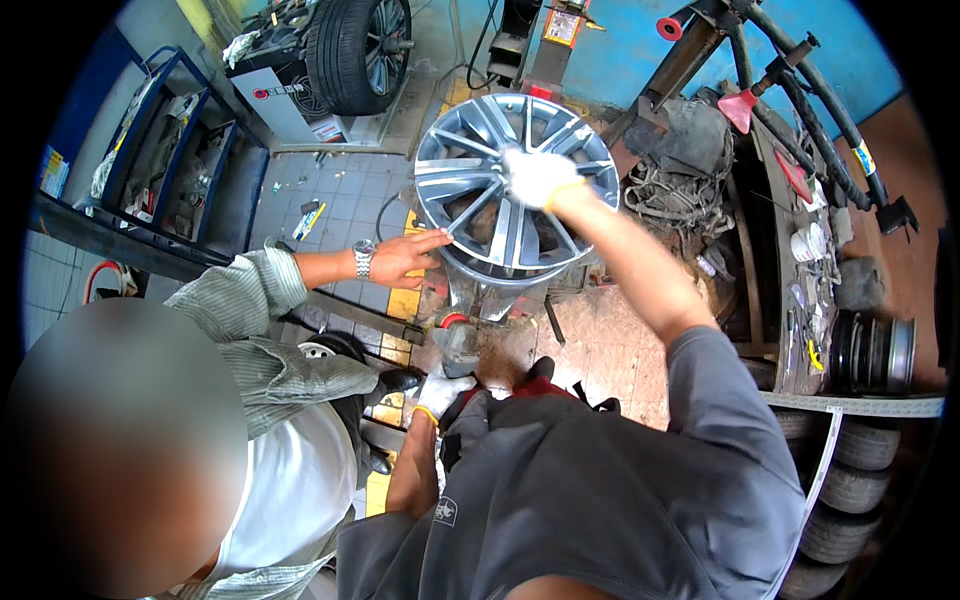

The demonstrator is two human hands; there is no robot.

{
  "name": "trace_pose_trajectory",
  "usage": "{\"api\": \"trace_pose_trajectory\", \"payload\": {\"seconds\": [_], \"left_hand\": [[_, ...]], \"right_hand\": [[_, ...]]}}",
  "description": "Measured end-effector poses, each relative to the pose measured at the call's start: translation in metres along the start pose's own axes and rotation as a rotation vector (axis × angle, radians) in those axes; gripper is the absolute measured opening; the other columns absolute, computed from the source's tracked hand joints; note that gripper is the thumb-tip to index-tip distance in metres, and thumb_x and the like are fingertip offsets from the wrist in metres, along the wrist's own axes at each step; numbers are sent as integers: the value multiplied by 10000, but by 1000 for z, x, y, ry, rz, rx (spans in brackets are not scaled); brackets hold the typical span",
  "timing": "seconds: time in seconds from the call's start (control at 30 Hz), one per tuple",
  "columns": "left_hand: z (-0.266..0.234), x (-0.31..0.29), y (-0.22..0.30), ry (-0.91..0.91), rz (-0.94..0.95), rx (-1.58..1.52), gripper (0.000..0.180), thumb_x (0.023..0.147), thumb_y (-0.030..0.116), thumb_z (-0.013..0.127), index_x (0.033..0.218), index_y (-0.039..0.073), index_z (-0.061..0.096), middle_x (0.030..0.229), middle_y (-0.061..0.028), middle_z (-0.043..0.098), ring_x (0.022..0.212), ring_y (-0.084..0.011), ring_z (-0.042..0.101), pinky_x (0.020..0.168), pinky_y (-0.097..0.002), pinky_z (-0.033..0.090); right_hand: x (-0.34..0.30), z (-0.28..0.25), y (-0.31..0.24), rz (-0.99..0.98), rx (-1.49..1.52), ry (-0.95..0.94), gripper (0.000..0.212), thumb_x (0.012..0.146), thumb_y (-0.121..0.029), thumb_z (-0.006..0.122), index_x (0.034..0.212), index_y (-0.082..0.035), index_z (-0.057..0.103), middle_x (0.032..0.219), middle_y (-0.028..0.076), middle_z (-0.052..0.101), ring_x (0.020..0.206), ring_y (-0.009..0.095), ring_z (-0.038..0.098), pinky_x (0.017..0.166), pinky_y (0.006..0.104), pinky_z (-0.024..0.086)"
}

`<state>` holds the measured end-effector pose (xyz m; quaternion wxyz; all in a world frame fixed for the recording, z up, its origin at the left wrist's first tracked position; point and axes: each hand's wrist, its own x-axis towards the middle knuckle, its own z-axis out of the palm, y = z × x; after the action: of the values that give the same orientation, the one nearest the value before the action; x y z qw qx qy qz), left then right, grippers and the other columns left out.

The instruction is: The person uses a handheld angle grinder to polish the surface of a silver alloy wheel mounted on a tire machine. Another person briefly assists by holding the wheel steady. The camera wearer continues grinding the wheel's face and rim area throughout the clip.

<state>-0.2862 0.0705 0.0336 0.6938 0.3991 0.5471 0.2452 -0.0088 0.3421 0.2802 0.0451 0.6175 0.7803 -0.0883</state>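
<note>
A silver and grey alloy wheel [513, 225] lies face up on a stand in front of me, with no tyre on it. My right hand [540, 178], in a white glove, is over the spokes beside the hub; motion smears its fingers. Down by my waist, my left hand [443, 388], also gloved in white, is closed round a grey handheld power tool [459, 348] with a red disc end, which looks like a sander. A co-worker's bare hand [408, 258], with a watch at the wrist, touches the wheel's near left edge.
The co-worker [290, 480] stands close at my left. A wheel with a tyre [350, 55] sits on a machine at the back left, by a blue shelf rack [190, 160]. A cluttered bench [800, 300] and stacked tyres [845, 490] are at my right.
</note>
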Motion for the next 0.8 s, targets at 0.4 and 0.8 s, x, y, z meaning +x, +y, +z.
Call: {"api": "trace_pose_trajectory", "payload": {"seconds": [0.4,0.8], "left_hand": [[-2,10,7,-38,-15,27,535,721,60,792,1225,52,610,1083,-21,685,962,-153,625,906,-303,494],[0,15,-8,15,16,44,522,721,190,799,1189,23,641,1071,-65,705,958,-182,644,889,-311,505]], "right_hand": [[-21,33,-31,-77,213,29,355,915,-289,482,1178,-85,605,956,230,705,877,422,685,769,496,544],[-113,135,-26,-195,214,180,492,892,-273,567,1352,-103,520,750,153,691,641,355,671,588,490,518]]}}
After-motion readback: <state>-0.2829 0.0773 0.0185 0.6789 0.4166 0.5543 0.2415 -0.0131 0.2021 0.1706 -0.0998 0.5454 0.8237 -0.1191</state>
